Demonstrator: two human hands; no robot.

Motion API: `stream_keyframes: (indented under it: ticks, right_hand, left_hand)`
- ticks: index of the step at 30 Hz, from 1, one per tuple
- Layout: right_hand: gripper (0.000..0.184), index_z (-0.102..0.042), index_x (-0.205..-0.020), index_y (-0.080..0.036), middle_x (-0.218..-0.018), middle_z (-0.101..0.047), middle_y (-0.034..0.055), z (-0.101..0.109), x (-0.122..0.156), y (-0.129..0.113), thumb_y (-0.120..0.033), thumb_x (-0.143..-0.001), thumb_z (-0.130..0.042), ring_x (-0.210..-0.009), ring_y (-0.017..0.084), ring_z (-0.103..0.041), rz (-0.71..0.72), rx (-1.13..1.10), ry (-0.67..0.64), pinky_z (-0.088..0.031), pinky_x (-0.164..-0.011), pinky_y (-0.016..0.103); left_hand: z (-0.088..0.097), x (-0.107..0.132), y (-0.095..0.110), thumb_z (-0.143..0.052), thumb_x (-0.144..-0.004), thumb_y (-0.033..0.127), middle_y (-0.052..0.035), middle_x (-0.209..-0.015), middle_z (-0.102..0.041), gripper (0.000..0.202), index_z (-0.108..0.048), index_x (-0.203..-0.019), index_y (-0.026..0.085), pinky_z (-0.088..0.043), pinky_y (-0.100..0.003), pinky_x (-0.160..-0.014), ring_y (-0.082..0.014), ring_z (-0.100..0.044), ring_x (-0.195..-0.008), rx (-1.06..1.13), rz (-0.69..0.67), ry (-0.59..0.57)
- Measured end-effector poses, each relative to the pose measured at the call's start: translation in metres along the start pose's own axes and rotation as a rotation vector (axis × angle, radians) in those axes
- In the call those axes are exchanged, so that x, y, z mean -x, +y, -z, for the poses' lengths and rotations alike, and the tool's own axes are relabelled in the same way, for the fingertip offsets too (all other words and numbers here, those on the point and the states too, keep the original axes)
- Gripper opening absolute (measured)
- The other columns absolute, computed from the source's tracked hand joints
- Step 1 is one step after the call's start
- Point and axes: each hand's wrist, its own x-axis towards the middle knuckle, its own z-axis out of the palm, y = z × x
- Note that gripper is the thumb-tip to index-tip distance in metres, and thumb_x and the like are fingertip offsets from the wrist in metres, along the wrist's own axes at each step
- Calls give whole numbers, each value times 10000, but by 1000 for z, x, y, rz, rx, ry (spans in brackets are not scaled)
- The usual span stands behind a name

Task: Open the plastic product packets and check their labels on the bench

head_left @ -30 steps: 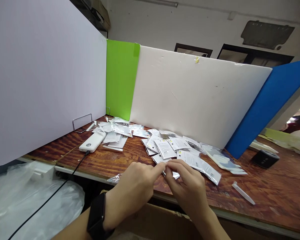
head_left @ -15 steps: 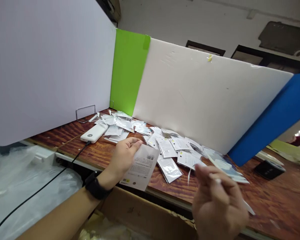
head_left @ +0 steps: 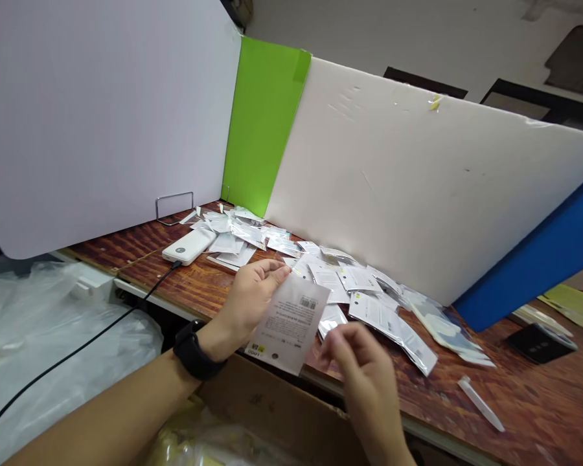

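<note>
My left hand (head_left: 252,310), with a black watch on its wrist, pinches the upper left edge of a translucent printed packet (head_left: 291,323). The packet hangs tilted over the table's front edge; small text, a barcode and a yellow mark show on it. Just right of its lower part is my right hand (head_left: 364,375), slightly blurred, thumb and fingertips drawn together. Whether anything lies between them is hidden. Behind both hands, several similar flat packets (head_left: 359,279) lie in a loose spread. A slim white plastic stick (head_left: 480,404) rests on the table to the right.
White (head_left: 393,175), green (head_left: 267,123) and blue (head_left: 529,252) panels stand behind the wooden table (head_left: 442,414). A white power bank (head_left: 189,247) with a black cable lies left. A cardboard box (head_left: 272,408) sits below the front edge. A dark small box (head_left: 541,342) is at right.
My right hand has moved left, close to the held packet, uncovering the white stick and a packet on the table. My left hand still holds its packet. The view has shifted slightly.
</note>
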Motion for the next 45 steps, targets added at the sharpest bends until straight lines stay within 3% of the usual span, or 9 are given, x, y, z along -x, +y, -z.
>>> stream_keyframes:
  ticks: [2, 4, 12, 18, 24, 27, 35, 39, 45]
  right_hand:
    - [264, -596, -1002, -210, -894, -681, 44, 6, -9, 3, -394, -818, -644, -810, 188, -653, -124, -214, 185, -528, -647, 261]
    - [461, -582, -1149, -211, -987, -686, 78, 8, -14, 6, -448, -768, -689, -894, 237, -651, -227, -384, 113, -545, -662, 308]
    - [276, -740, -752, -158, -641, -685, 48, 9, -17, 2, -432, -723, -723, -575, 178, -610, -401, -677, -79, -500, -546, 276]
    - [294, -745, -943, -163, -776, -736, 71, 14, -17, 4, -378, -744, -722, -657, 176, -641, -420, -713, -130, -502, -607, 272]
    - [203, -772, -870, -277, -692, -729, 7, 13, -18, 8, -291, -667, -787, -603, 137, -625, -280, -670, -8, -483, -575, 247]
    - [68, -778, -700, -258, -662, -718, 11, 13, -19, 13, -297, -646, -791, -590, 141, -610, -161, -628, -16, -471, -548, 244]
    - [77, -777, -782, -268, -718, -726, 28, 26, -17, 21, -308, -728, -739, -582, 156, -604, 24, -498, -60, -452, -510, 244]
    - [235, -771, -797, -225, -665, -689, 37, 27, -16, 13, -436, -762, -673, -534, 155, -569, 37, -557, -150, -442, -464, 246]
    - [94, -727, -750, -239, -704, -674, -11, 18, -11, 9, -227, -682, -791, -596, 114, -583, -112, -613, -21, -444, -525, 201]
  left_hand:
    - [-3, 6, 1, -705, -698, 353, 21, -593, -582, 222, -626, -708, 147, -410, -223, -489, -104, -509, -507, -18, 26, -63]
    - [-7, 11, 1, -693, -718, 344, 16, -602, -591, 205, -642, -717, 145, -407, -216, -485, -103, -512, -510, -49, 52, -139]
    - [0, 13, 10, -702, -723, 386, 21, -601, -553, 253, -642, -770, 144, -327, -172, -417, -69, -449, -457, -21, 365, -346]
    - [11, 13, 22, -687, -734, 315, -46, -802, -648, 291, -683, -969, 142, -397, -199, -515, -113, -550, -608, -102, 384, -446]
    - [14, 16, 24, -679, -701, 244, -88, -981, -689, 380, -665, -1076, 185, -489, -278, -644, -190, -636, -784, -136, 345, -399]
    - [15, 16, 24, -637, -639, 161, -59, -841, -703, 223, -741, -835, 178, -486, -259, -597, -177, -631, -707, -143, 300, -374]
    - [25, 14, 28, -538, -676, 114, 0, -699, -673, 222, -742, -723, 186, -437, -201, -619, -116, -571, -666, -221, 146, -569]
    - [22, 18, 30, -623, -736, 270, 0, -647, -627, 143, -689, -664, 166, -409, -216, -580, -115, -536, -619, -232, 151, -541]
    - [18, 23, 30, -703, -719, 231, 10, -692, -627, 81, -675, -779, 183, -423, -231, -602, -121, -557, -652, -326, 184, -514]
